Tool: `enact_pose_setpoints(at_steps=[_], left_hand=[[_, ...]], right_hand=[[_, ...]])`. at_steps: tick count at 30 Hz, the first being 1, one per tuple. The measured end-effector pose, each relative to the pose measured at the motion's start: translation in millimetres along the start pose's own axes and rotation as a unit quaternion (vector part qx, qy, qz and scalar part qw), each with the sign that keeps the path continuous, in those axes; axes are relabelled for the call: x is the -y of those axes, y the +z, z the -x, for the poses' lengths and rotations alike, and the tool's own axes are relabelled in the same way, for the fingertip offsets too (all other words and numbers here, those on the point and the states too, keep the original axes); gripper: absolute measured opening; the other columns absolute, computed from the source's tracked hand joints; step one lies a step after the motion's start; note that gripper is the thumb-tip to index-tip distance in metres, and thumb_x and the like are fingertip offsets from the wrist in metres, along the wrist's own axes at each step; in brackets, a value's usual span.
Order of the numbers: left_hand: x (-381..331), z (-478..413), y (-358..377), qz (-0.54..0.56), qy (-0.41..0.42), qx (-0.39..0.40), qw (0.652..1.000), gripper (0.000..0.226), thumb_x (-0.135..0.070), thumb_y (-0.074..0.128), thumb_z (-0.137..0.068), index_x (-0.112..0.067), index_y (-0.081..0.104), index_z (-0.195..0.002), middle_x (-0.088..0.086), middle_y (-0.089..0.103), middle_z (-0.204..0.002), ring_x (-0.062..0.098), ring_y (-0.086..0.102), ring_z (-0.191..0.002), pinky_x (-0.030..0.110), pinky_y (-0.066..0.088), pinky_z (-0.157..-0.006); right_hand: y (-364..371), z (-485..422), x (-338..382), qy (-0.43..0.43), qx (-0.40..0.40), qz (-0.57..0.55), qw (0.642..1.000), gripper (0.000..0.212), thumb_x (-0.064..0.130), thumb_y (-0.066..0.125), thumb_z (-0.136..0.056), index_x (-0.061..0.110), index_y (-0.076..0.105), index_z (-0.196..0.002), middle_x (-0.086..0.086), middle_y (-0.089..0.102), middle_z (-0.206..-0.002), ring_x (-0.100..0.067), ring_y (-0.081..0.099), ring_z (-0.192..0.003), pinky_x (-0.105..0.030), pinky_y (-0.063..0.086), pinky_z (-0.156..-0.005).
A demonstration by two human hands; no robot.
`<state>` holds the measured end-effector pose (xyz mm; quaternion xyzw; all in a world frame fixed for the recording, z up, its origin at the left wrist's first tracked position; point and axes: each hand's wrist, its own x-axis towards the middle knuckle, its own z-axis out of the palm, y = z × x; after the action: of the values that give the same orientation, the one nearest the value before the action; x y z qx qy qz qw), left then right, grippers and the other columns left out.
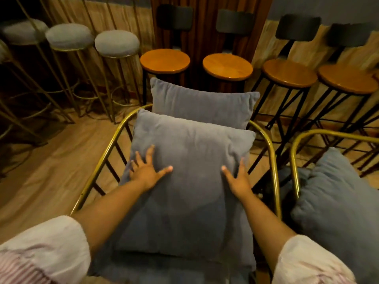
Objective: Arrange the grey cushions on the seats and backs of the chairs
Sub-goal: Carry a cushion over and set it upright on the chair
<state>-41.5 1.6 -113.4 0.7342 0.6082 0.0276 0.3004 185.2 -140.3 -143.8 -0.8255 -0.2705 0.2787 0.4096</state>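
Note:
A gold-framed chair [272,152] stands right in front of me. One grey cushion [203,109] leans upright against its back. A second grey cushion [190,181] lies tilted in front of it, over the seat. My left hand [146,171] rests flat on this cushion's left side with fingers spread. My right hand [239,180] presses flat on its right side, fingers along the edge. Neither hand grips anything. Under the near edge, another grey cushion [164,267] shows on the seat.
A second gold-framed chair [295,160] at the right holds a grey cushion [336,201]. Behind stand several wooden-topped bar stools [165,60] with black legs and several grey-padded gold stools [117,43]. Wooden floor lies open to the left.

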Motion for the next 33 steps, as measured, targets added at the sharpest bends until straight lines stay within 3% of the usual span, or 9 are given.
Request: enact_pose_setpoints(at_steps=[3, 7, 11, 14, 16, 22, 25, 29, 33], left_hand=[[-2, 10, 26, -0.114, 0.020, 0.052, 0.992, 0.099, -0.076, 0.042, -0.075, -0.042, -0.020, -0.144, 0.021, -0.024, -0.156, 0.046, -0.012, -0.144, 0.059, 0.006, -0.115], [-12, 17, 23, -0.147, 0.010, 0.055, 0.988, 0.099, -0.076, 0.039, -0.076, -0.038, -0.023, -0.144, 0.024, -0.024, -0.155, 0.048, -0.011, -0.144, 0.058, 0.007, -0.115], [-42, 37, 22, -0.119, 0.010, 0.085, 0.989, 0.094, -0.064, 0.043, -0.084, -0.031, -0.016, -0.148, 0.025, -0.018, -0.156, 0.049, -0.006, -0.144, 0.055, 0.010, -0.115], [-76, 61, 30, -0.051, 0.078, 0.111, 0.989, 0.085, -0.052, 0.046, -0.090, -0.020, -0.002, -0.152, 0.024, 0.004, -0.159, 0.042, 0.010, -0.146, 0.050, 0.017, -0.118], [-106, 85, 39, 0.006, 0.133, 0.114, 0.985, 0.079, -0.044, 0.048, -0.092, -0.011, 0.008, -0.151, 0.019, 0.022, -0.157, 0.035, 0.024, -0.144, 0.045, 0.023, -0.116], [-207, 181, 82, 0.059, 0.259, 0.120, 0.957, 0.061, -0.029, 0.047, -0.095, -0.005, 0.024, -0.147, 0.014, 0.031, -0.154, 0.028, 0.031, -0.142, 0.030, 0.025, -0.111], [-244, 220, 109, 0.055, 0.294, 0.139, 0.944, 0.062, -0.032, 0.050, -0.094, -0.005, 0.029, -0.146, 0.016, 0.043, -0.146, 0.032, 0.040, -0.136, 0.033, 0.033, -0.106], [-283, 260, 144, 0.036, 0.314, 0.154, 0.936, 0.063, -0.038, 0.051, -0.092, -0.006, 0.032, -0.143, 0.021, 0.048, -0.139, 0.035, 0.046, -0.128, 0.037, 0.038, -0.100], [-308, 281, 179, 0.042, 0.317, 0.193, 0.928, 0.063, -0.036, 0.050, -0.093, -0.011, 0.027, -0.146, 0.002, 0.039, -0.145, 0.025, 0.037, -0.136, 0.036, 0.033, -0.107]], right_hand=[[11, 6, -12, 0.002, 0.034, 0.136, 0.990, 0.092, 0.057, 0.048, -0.087, 0.025, -0.010, -0.150, -0.017, -0.009, -0.160, -0.033, 0.002, -0.148, -0.044, 0.013, -0.116], [-2, 10, -15, 0.018, 0.096, 0.149, 0.984, 0.093, 0.063, 0.047, -0.083, 0.036, -0.014, -0.147, -0.014, -0.014, -0.160, -0.037, 0.004, -0.147, -0.050, 0.014, -0.118], [-26, 27, -15, -0.003, 0.138, 0.090, 0.986, 0.089, 0.047, 0.061, -0.083, 0.024, 0.009, -0.151, -0.016, 0.016, -0.159, -0.032, 0.024, -0.144, -0.045, 0.024, -0.116], [-57, 49, -15, -0.017, 0.097, 0.035, 0.995, 0.062, 0.025, 0.061, -0.089, 0.004, 0.038, -0.141, -0.016, 0.044, -0.146, -0.027, 0.041, -0.135, -0.030, 0.030, -0.110], [-88, 63, -21, -0.026, 0.066, 0.018, 0.997, 0.052, 0.022, 0.060, -0.090, 0.004, 0.044, -0.137, -0.016, 0.050, -0.140, -0.027, 0.046, -0.131, -0.029, 0.034, -0.105], [-214, 112, -67, -0.034, -0.024, -0.016, 0.999, 0.041, 0.017, 0.057, -0.091, 0.003, 0.051, -0.129, -0.019, 0.057, -0.128, -0.030, 0.052, -0.122, -0.034, 0.040, -0.100], [-276, 139, -103, -0.028, -0.065, -0.020, 0.997, 0.037, 0.012, 0.057, -0.091, 0.000, 0.053, -0.126, -0.019, 0.058, -0.126, -0.029, 0.052, -0.121, -0.030, 0.039, -0.099], [-342, 171, -153, 0.017, -0.110, -0.029, 0.993, 0.041, 0.020, 0.058, -0.091, 0.007, 0.053, -0.129, -0.016, 0.057, -0.127, -0.028, 0.052, -0.120, -0.038, 0.042, -0.104], [-388, 180, -196, 0.070, -0.136, -0.026, 0.988, 0.044, 0.029, 0.057, -0.091, 0.011, 0.052, -0.131, -0.013, 0.057, -0.128, -0.030, 0.053, -0.120, -0.042, 0.043, -0.101]])
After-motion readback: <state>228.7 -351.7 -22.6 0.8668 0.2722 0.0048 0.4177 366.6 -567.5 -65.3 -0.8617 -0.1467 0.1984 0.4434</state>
